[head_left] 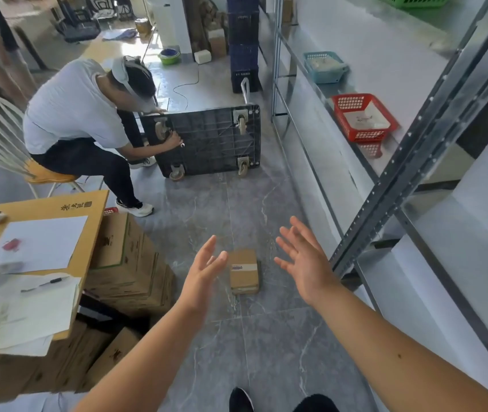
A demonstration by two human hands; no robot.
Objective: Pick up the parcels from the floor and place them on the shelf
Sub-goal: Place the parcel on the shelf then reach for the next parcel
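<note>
A small brown cardboard parcel (244, 272) with a white label lies flat on the grey tiled floor ahead of me. My left hand (204, 273) is stretched out just left of it, fingers apart, holding nothing. My right hand (303, 261) hovers to the parcel's right, palm open and empty, fingers spread. Both hands are above the floor and apart from the parcel. The metal shelf (385, 185) runs along my right side, its white boards at several levels.
A seated person (82, 114) works on an upturned black trolley (207, 141) ahead. Stacked cardboard boxes (123, 263) and a board with papers (40, 242) stand at my left. A red basket (364, 117) and a blue basket (324, 66) sit on the shelf.
</note>
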